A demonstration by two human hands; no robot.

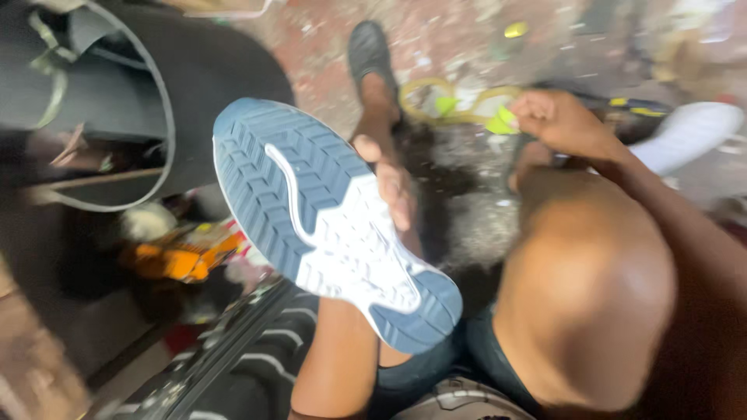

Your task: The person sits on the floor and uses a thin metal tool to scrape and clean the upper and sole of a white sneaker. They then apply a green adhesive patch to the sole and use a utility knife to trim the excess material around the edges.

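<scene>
Left hand (pixel 393 187): the fingers (pixel 398 204) are curled over the far edge of a sports shoe (pixel 331 225), pressed together against the sole's rim; the thumb is hidden behind the shoe. The shoe is held sole-up, tilted, with its blue-and-white tread facing the camera, toe end low toward the person's lap and heel end high to the left of the fingers.

Right hand (pixel 556 120): the fingers are closed into a loose fist, pinching a small yellow-green object (pixel 502 120) at their left side. The image is blurred; the object's kind cannot be told. This hand is well apart from the shoe, to its upper right, above the person's bare knee (pixel 587 280).

Beyond the left fingers, a foot in a dark sandal (pixel 369 54) rests on the floor. A yellow loop, cord or strap (pixel 459 105), lies on the floor between the two hands. Left of the shoe stands a large dark round container (pixel 179 101). Below it lies an orange and yellow package (pixel 179 260), shape unclear.

The floor (pixel 459 39) is speckled stone, reddish and grey, littered with small scraps.
</scene>
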